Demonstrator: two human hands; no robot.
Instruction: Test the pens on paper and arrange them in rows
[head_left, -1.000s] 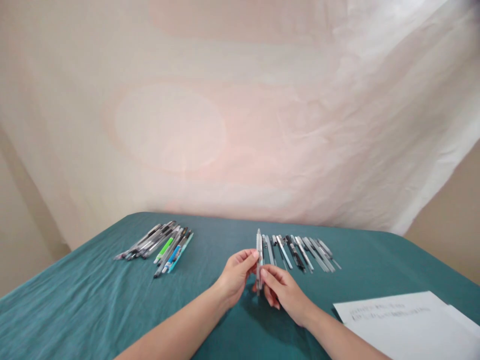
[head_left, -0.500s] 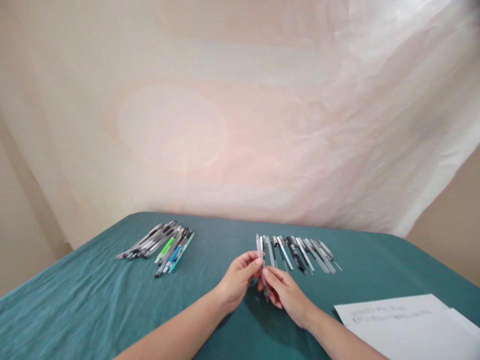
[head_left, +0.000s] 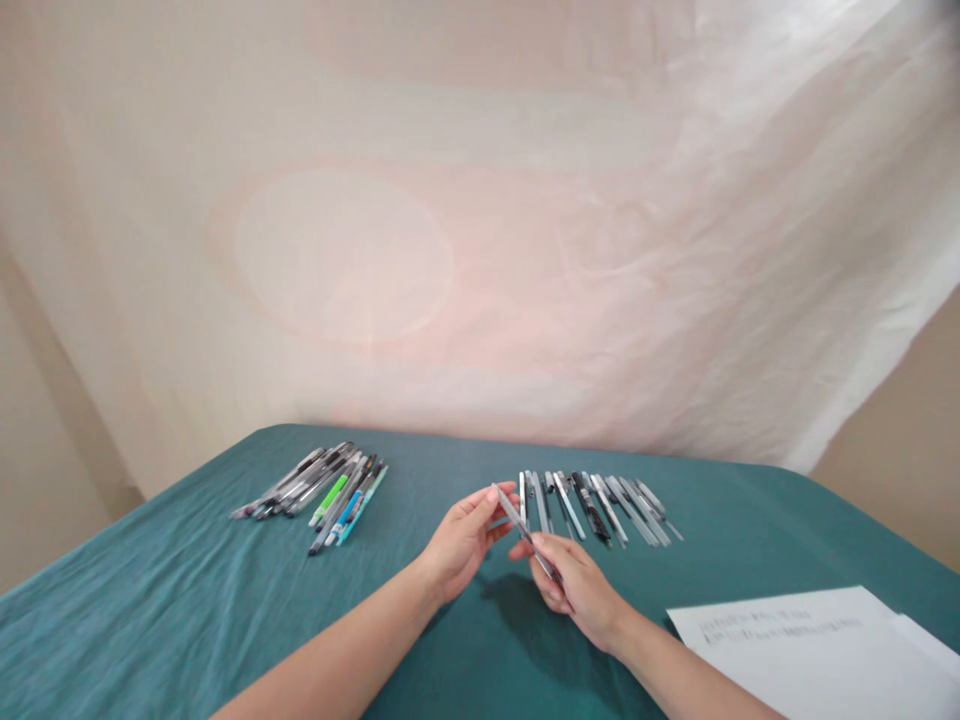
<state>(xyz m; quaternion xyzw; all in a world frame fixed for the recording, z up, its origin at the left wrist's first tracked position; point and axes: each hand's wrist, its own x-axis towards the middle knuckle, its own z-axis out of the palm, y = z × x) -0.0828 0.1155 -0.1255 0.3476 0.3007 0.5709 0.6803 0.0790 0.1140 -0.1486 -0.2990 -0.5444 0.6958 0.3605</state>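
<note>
A slim clear-grey pen (head_left: 513, 513) is held slantwise above the cloth, its far end up and to the left. My right hand (head_left: 576, 585) is closed around its lower part, thumb on top. At the upper end, my left hand (head_left: 459, 545) pinches the tip between thumb and forefinger, its other fingers loosely apart. Just beyond my hands lies a row of pens and pen parts (head_left: 541, 502), side by side; black (head_left: 591, 508), white and clear pieces are among them. Small details of the held pen are too fine to make out.
At the left lies a pile of pens (head_left: 307, 482), some with green and blue grips. White paper sheets (head_left: 795, 665) with blurred writing rest at the front right. A green cloth (head_left: 187, 600) covers the table, and a pale sheet (head_left: 480, 250) hangs behind it.
The pen has turned from nearly upright to a slant leaning left. My left hand has shifted slightly left and its fingers have loosened; my right hand has moved a little right.
</note>
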